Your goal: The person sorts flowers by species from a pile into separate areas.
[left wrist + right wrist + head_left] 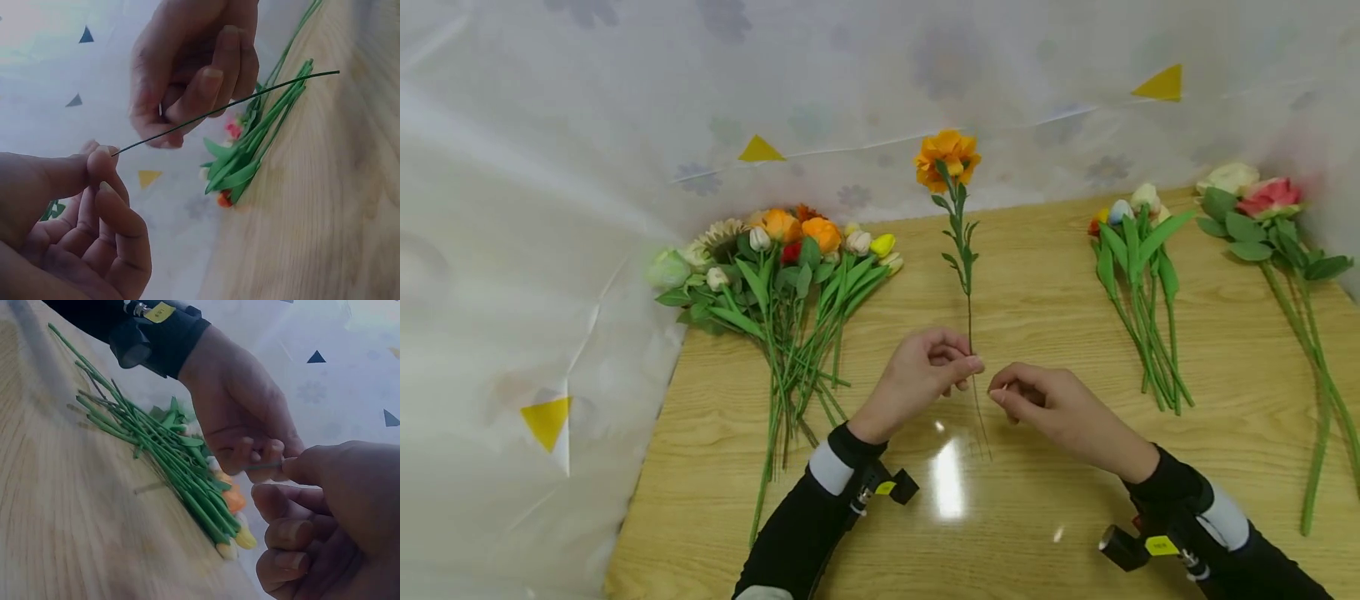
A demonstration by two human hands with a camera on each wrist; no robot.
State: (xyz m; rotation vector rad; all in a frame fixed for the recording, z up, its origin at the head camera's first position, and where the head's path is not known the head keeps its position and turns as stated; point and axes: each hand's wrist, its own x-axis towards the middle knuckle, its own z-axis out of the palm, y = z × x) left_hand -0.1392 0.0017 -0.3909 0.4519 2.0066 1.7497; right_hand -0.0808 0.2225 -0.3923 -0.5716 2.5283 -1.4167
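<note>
An orange artificial flower point(947, 158) stands nearly upright on a thin stem point(262, 92) with small green leaves. My left hand point(921, 371) pinches the stem below the leaves between thumb and forefinger, and the bare lower end sticks out past the fingers. Just right of the stem, my right hand point(1045, 404) hovers with loosely bent fingers. The head view shows a small gap between it and the stem, and nothing can be seen in its grasp. In the right wrist view, the right thumb point(306, 467) overlaps the left fingers and partly hides the stem.
On the wooden table point(880, 542), a large heap of mixed artificial flowers point(790, 283) lies at the left. A small bunch of tulips point(1142, 283) lies right of centre. Long-stemmed roses point(1270, 204) lie at the far right. A patterned plastic sheet point(850, 75) hangs behind.
</note>
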